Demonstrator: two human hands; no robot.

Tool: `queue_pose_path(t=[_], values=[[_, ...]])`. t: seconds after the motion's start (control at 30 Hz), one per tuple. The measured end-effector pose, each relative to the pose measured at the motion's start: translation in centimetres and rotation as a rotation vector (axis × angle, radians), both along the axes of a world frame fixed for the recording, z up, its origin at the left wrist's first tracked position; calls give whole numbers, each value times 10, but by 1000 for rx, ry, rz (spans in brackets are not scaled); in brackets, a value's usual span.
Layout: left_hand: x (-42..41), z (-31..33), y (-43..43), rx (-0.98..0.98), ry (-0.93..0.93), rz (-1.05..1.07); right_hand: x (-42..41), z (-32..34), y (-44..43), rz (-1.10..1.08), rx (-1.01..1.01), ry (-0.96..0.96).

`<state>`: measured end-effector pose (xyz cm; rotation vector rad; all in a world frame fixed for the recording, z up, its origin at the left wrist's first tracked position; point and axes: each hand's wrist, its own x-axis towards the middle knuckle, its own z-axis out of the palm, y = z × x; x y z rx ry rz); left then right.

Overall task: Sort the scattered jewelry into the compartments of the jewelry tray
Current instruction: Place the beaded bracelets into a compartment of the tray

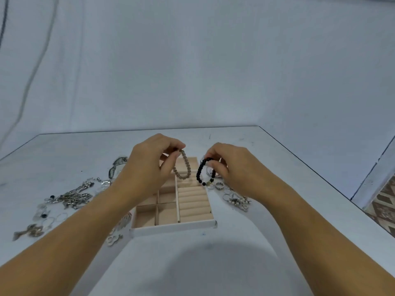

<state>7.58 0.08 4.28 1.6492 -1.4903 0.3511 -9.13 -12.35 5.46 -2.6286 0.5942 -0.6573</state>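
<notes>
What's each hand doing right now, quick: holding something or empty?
Left hand: fingers pinch a grey-brown bead bracelet, held above the jewelry tray.
Right hand: fingers pinch a black bead bracelet, also held up.

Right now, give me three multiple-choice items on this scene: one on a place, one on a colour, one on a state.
1. In the jewelry tray, the ring rolls lie: A) left side B) right side C) outside it.
2. The bracelet in the right hand is mostly: A) black B) red C) green.
3. The left hand is: A) flat on the table B) an empty fist C) pinching a grey bead bracelet.
Answers: B, rolls fill its right column; A, black beads hang from the fingers; C, fingertips hold the loop over the tray.
</notes>
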Motion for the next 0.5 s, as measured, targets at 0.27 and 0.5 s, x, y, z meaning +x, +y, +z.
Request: queue_pose_path(t=[0.27, 0.5], values=[[35, 0, 27, 1, 125, 107, 50, 4, 10, 94, 19, -83], [57, -19, 29, 18, 221, 137, 75, -13, 10, 81, 7, -176]])
